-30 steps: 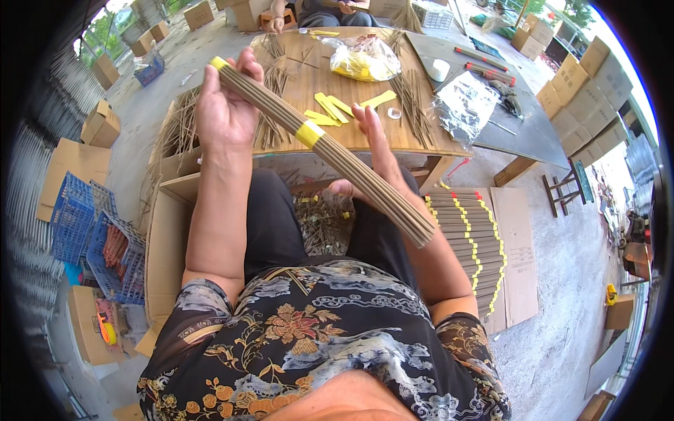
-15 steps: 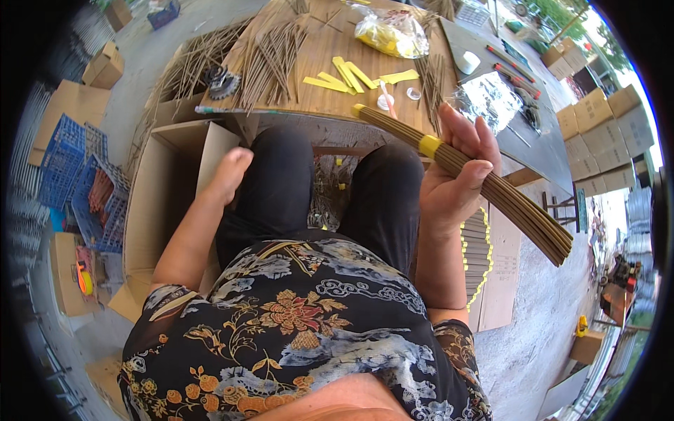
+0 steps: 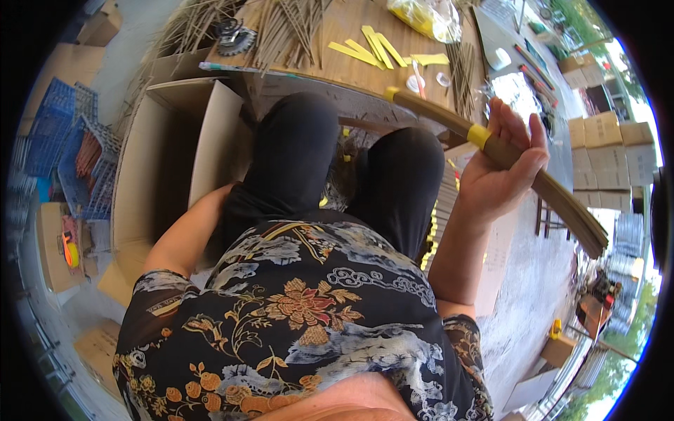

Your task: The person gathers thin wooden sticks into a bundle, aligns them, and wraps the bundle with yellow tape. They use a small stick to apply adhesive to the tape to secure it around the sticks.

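Note:
My right hand [image 3: 500, 172] is raised at the right, its thumb and palm closed around a bundle of thin brown sticks [image 3: 572, 210]. The bundle slants from upper left to lower right. One yellow paper band [image 3: 479, 136] wraps it beside my fingers, and yellow shows at its upper-left end. My left forearm [image 3: 188, 235] reaches along my left thigh; the hand itself is hidden behind the dark trouser leg, so its fingers do not show. Yellow paper strips [image 3: 379, 48] lie on the wooden table [image 3: 344, 28] ahead.
An open cardboard box [image 3: 140, 175] stands left of my knee. Loose sticks [image 3: 288, 31], a toothed metal part [image 3: 235, 38], a plastic bag with yellow contents [image 3: 428, 17] and small round lids are on the table. Banded bundles [image 3: 441, 210] sit beside my right leg. Blue crates [image 3: 60, 133] stand far left.
My right hand has carried the stick bundle to the right in the picture. My left hand has drawn back and gone out of sight behind my thigh. The view has shifted.

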The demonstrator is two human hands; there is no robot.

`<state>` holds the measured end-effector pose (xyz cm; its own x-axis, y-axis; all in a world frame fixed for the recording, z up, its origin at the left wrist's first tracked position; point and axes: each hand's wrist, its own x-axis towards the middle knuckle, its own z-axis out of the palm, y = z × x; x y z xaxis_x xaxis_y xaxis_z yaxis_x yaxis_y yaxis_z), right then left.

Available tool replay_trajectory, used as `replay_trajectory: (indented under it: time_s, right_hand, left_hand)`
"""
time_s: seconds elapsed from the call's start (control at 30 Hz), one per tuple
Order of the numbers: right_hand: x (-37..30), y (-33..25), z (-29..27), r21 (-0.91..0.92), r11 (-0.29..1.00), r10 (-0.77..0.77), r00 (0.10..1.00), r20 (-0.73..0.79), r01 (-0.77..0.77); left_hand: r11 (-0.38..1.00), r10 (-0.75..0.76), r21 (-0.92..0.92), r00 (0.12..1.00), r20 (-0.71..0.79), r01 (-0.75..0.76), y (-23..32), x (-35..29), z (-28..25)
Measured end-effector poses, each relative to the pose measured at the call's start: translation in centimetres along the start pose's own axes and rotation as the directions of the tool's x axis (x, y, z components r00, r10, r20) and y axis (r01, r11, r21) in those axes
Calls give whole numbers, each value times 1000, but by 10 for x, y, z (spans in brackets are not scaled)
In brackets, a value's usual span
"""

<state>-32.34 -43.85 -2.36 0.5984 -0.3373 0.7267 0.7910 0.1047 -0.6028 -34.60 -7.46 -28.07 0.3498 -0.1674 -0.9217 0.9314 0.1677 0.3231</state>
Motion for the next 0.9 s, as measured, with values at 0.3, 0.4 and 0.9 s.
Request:
replay_trajectory:
  time_s: [0.3,0.4,0.9]
  right_hand:
    - [7,-1,11,-127,992,-4,1000,30,7]
    - [9,-1,18,-136,990,-40,998,46,46]
    - [5,-8,11,-110,994,-8,995,104,19]
  left_hand:
    - [998,48,39,999,6,-48,3,16,-6]
    - [997,66,49,998,1,-66,9,18,-7]
    - [989,125,83,992,-21,-123,2,19,-10]
